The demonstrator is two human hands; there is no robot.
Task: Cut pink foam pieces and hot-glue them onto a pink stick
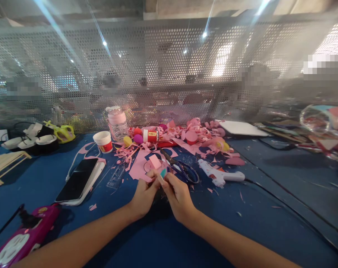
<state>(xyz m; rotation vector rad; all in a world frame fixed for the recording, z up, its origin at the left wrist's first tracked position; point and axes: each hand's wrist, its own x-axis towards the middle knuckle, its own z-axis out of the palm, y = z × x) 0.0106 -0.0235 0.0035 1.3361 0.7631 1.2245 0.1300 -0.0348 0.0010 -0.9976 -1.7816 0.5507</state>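
Nearest the camera, two forearms (93,232) are stretched over the blue table (227,227), and the left hand (142,198) and right hand (180,198) are held close together on the near side of the scissors (174,162). The mesh screen (157,59) is set well beyond the scissors. Pink scraps (202,128) are heaped behind the scissors, and a pink sheet (139,163) is laid flat just to their left. The power strip (29,232) is placed well apart from the scissors, to the near left. The bottle (117,124) is stood upright to their far left. The glue gun (224,176) is laid just right of the scissors, and the phone (79,178) is rested on something white, well to their left. One cup (102,141) is set upright left of the scissors; a second cup (151,136) is tipped on its side behind them. Smallest, the teal piece (163,172) is pinched between the fingertips of both hands, just before the scissors; its full shape is hidden by the fingers.
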